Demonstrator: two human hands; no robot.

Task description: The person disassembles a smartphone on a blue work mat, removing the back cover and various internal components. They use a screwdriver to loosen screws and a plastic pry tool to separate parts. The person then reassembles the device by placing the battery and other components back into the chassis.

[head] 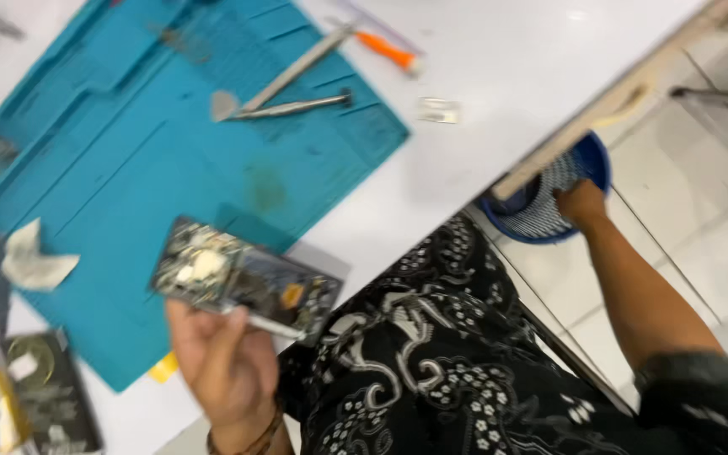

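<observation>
Two hands busy: left hand (225,358) grips opened phone (246,282); right hand (581,205) reaches into blue basket (593,160), grip unclear.

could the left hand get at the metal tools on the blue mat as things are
Probably not freely: the left hand is already holding an opened phone. The metal tools lie uncovered across the blue mat, so only that grip hinders it.

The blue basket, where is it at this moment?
In the head view, the blue basket sits on the tiled floor at the upper right, partly under the white table's edge, with the right hand at its rim.
</observation>
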